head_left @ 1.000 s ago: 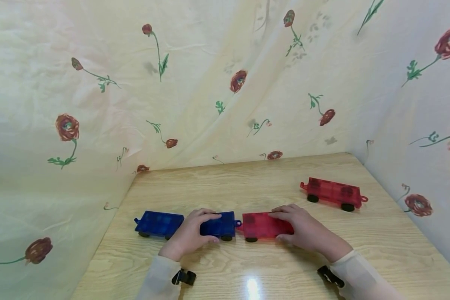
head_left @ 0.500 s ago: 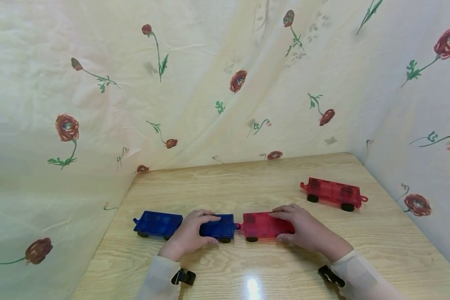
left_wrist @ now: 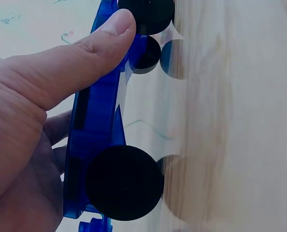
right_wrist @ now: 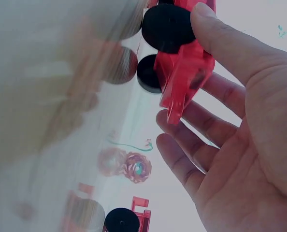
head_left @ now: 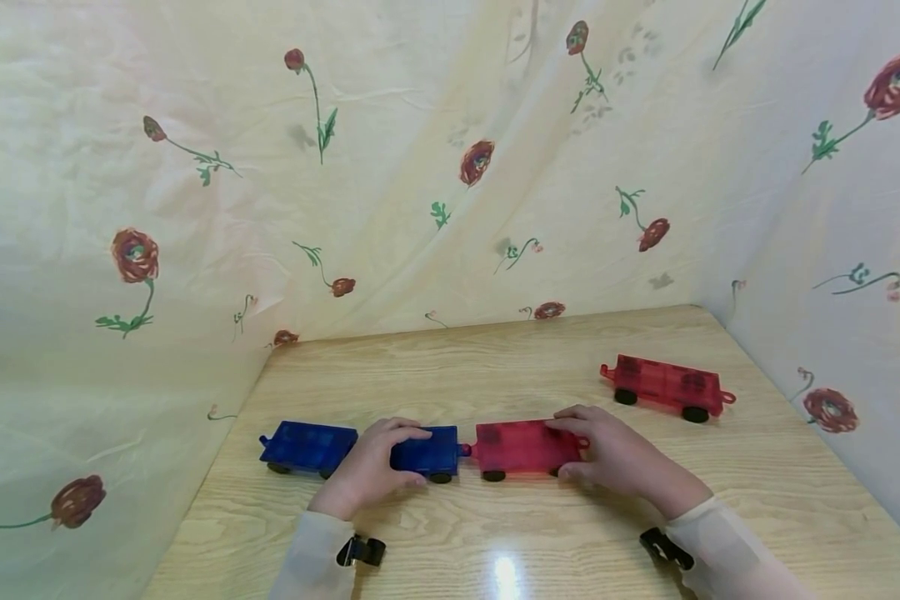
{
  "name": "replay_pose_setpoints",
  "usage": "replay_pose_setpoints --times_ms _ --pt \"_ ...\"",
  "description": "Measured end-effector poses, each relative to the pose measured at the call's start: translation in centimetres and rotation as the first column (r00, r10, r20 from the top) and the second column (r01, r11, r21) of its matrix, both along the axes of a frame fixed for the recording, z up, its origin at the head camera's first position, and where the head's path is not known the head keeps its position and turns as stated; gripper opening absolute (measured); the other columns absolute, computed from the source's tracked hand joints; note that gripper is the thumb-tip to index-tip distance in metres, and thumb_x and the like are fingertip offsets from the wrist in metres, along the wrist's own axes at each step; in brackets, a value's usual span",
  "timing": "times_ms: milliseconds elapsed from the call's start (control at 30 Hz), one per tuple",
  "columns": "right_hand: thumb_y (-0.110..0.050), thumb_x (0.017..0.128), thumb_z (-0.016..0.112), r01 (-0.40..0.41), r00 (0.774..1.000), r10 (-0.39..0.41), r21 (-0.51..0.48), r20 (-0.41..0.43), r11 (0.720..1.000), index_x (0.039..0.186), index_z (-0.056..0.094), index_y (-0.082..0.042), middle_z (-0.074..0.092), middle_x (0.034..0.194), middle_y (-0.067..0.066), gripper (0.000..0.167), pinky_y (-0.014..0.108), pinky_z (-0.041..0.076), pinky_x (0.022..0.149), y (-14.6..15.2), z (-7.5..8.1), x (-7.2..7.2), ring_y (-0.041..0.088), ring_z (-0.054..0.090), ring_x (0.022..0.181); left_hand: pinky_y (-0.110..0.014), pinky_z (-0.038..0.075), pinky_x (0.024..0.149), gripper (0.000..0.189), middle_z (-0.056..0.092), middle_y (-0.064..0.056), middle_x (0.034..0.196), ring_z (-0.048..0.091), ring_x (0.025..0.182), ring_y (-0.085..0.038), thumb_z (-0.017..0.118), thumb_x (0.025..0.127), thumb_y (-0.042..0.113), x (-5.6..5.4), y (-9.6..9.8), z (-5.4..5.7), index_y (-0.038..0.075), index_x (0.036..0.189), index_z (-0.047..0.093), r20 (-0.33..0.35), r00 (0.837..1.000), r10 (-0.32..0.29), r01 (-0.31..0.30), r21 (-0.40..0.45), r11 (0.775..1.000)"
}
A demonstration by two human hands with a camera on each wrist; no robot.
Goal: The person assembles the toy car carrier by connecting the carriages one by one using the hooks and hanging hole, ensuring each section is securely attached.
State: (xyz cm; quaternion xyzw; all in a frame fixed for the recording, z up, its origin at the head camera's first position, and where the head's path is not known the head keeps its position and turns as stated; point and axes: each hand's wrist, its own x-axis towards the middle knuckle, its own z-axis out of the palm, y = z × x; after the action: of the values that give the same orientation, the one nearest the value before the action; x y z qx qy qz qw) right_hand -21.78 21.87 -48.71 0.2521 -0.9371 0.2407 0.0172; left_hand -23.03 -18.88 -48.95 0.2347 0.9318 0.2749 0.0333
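Note:
My left hand (head_left: 371, 467) grips a blue toy train car (head_left: 435, 454), thumb on the near side and fingers over the far side. A second blue car (head_left: 315, 446) stands just left of that hand, which hides the end between the two. At the held car's right end, its coupling meets that of a red train car (head_left: 521, 450). My right hand (head_left: 615, 454) loosely straddles the red car's right end. In the right wrist view its thumb lies by a black wheel (right_wrist: 167, 29), with the other fingers spread beyond the red end hook (right_wrist: 177, 104).
Another red train car (head_left: 667, 387) with hooks at both ends stands apart at the back right of the wooden table (head_left: 435, 367). A flowered cloth (head_left: 405, 167) hangs around the table's back and sides. Black straps (head_left: 363, 550) sit at both wrists.
The two blue cars and the coupled red car have shifted left with my left hand. My right hand has edged right along the red car, baring its right hook. The far red car stays put.

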Motion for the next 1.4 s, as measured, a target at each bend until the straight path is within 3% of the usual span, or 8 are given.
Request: replay_pose_setpoints --times_ms 333,1067,1400 --pt "-0.032 0.086 0.089 -0.023 0.998 0.024 -0.019 0.062 1.0 0.149 0.061 -0.019 0.055 0.151 0.004 0.07 0.05 0.052 0.1 0.2 -0.3 -0.3 0.03 0.056 0.133 -0.064 0.042 0.11 0.065 0.054 0.013 0.143 0.045 0.141 -0.03 0.091 0.081 0.036 -0.3 -1.1 0.1 0.04 0.14 0.063 0.031 0.999 0.013 -0.013 -0.001 1.0" --pt "-0.027 0.089 0.087 -0.075 0.994 0.079 -0.05 0.079 0.996 0.152 0.058 -0.017 0.049 0.158 0.009 0.069 0.057 0.046 0.109 -0.1 -0.1 0.0 0.037 0.047 0.143 -0.062 0.043 0.11 0.065 0.054 0.011 0.142 0.046 0.141 -0.031 0.092 0.08 0.038 -0.2 -1.7 0.4 0.04 0.138 0.063 0.071 0.997 0.033 -0.033 0.004 0.999" --pt "-0.027 0.088 0.088 -0.049 0.996 0.052 -0.044 0.067 0.998 0.149 0.059 -0.013 0.051 0.155 0.011 0.069 0.059 0.046 0.108 -0.1 0.3 0.1 0.038 0.051 0.139 -0.063 0.041 0.111 0.071 0.051 0.006 0.147 0.044 0.141 -0.031 0.092 0.081 0.041 -0.3 -1.4 0.8 0.031 0.143 0.059 0.079 0.997 0.026 -0.027 0.009 1.0"
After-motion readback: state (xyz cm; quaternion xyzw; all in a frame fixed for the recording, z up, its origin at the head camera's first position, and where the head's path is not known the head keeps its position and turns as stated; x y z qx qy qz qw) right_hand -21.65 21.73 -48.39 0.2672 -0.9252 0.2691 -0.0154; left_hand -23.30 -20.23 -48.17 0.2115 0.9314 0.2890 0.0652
